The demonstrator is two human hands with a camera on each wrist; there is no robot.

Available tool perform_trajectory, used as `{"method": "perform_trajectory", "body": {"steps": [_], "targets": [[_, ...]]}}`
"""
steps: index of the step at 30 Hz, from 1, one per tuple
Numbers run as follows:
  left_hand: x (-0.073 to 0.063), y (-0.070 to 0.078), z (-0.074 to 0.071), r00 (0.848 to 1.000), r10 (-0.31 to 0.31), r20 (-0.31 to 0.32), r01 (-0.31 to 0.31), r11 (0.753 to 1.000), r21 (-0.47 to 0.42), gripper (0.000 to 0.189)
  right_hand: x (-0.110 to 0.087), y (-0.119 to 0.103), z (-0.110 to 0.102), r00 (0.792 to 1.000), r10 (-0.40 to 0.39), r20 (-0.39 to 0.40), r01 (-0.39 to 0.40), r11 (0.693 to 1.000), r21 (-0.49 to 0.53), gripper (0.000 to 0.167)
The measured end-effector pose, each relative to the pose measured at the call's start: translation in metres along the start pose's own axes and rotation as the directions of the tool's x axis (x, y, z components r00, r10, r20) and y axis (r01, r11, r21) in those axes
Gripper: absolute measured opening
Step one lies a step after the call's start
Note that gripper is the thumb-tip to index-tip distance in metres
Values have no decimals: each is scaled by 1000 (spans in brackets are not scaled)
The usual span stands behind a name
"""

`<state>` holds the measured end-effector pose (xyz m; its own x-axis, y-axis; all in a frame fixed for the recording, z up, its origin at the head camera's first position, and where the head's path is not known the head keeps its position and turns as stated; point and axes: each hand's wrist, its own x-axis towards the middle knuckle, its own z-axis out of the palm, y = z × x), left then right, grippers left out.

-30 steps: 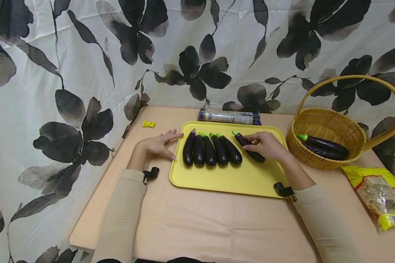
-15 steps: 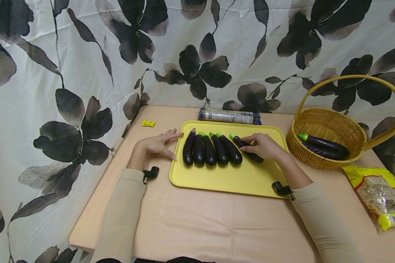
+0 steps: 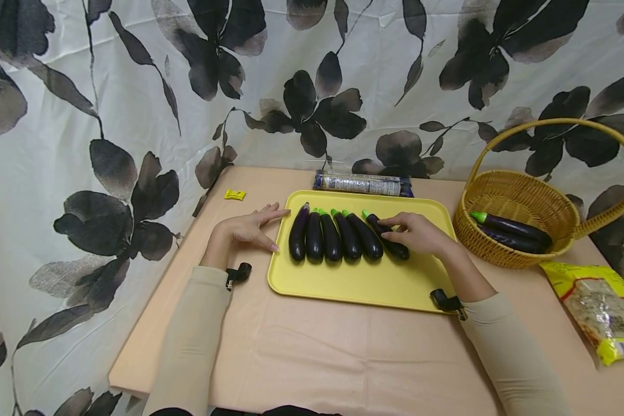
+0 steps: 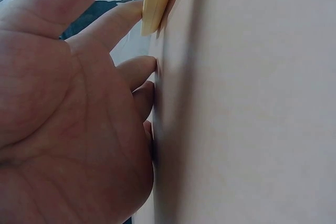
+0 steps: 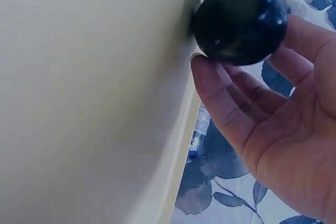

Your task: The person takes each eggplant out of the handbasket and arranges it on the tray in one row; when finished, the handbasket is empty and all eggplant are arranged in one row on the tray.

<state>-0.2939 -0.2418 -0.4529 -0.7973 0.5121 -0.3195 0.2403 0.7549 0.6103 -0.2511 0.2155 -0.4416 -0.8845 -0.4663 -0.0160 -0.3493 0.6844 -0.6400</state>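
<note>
A yellow tray (image 3: 338, 283) lies on the table with several dark purple eggplants (image 3: 333, 240) side by side on it, their green stem ends at the back. My right hand (image 3: 418, 232) grips one more eggplant (image 3: 399, 251) at the right end of this row, slanted, its lower end close to its neighbour. In the right wrist view that eggplant (image 5: 240, 27) shows end-on between thumb and fingers. At the tray's left edge, my left hand (image 3: 245, 227) spreads its fingers. In the left wrist view a fingertip touches the tray's rim (image 4: 157, 3).
To the right stands a wicker basket (image 3: 463, 231) with a tall handle and eggplants (image 3: 520, 228) inside. A clear-and-yellow bag (image 3: 598, 306) lies in front of it. Behind the tray is a long blue-ended package (image 3: 361, 184). A small yellow wrapper (image 3: 234, 196) lies at back left.
My right hand has slid its eggplant a little to the left on the tray, bringing it close to the row. The left hand has stayed at the tray's edge.
</note>
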Motion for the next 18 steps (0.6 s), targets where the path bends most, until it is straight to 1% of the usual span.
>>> {"method": "perform_trajectory", "body": {"steps": [9,18], "targets": [[2,2,0,1000,-9,-1,9,1000,23,114,-4,2,-2,1000,-13,6,13,1000,1,44],[0,4,1,1000,-16,-6,17,1000,18,114,-5,3,-3,999,-43,8,43,999,14,44]]}}
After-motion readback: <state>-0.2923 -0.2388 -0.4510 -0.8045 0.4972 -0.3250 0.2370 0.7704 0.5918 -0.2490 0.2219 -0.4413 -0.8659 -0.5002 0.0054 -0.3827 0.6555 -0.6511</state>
